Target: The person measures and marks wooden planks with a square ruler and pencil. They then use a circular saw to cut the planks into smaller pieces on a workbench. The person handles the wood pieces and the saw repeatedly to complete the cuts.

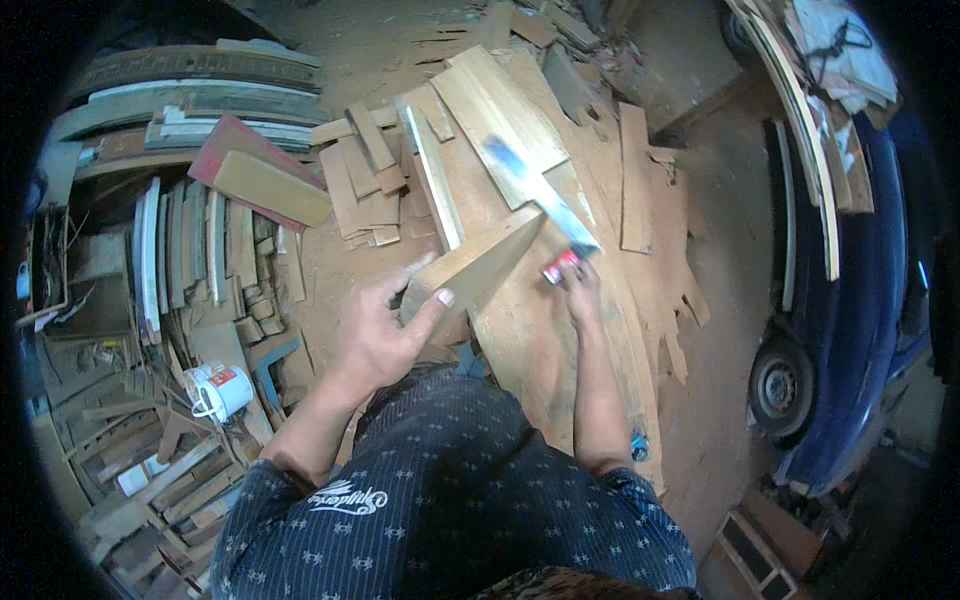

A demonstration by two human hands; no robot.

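Observation:
My left hand [385, 325] grips the near end of a thick wooden board [478, 262], thumb on one face and fingers around the other side. The board points away from me, up and to the right. My right hand [578, 285] is closed around the red handle of a handsaw [566, 222]. Its pale, shiny blade is blurred, so the teeth do not show. The blade crosses at the board's far end; whether it has cut into the wood I cannot tell. Beneath them lies a wide wooden panel [530, 350], partly hidden by the board.
Planed boards [500, 115] lie on the far part of the work surface, with short offcuts [362, 165] to their left. Stacked timber [190, 250] and a white bucket [217, 390] are at left. A dark blue car [850, 330] stands at right, near long strips [800, 110].

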